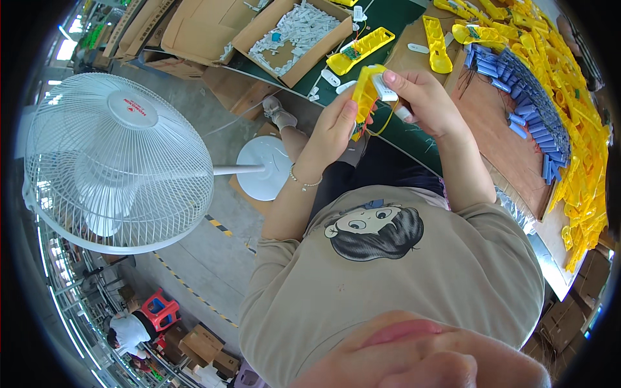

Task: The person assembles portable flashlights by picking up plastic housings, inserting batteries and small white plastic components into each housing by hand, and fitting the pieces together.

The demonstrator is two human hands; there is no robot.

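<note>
Head view: your left hand [333, 129] is clamped round a glossy yellow plastic housing [363, 94] held up over the bench edge, and your right hand [424, 97] pinches a small white piece [385, 89] against its top. Keep it square, I'd say, and mind the thin wire [381, 126]. Beyond, more yellow shells [569, 129] and blue cells [524, 97].

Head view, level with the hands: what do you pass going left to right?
White standing fan → left hand → yellow plastic housing gripped by both hands → right hand → row of blue cells → heap of yellow housings at the right rim.
</note>
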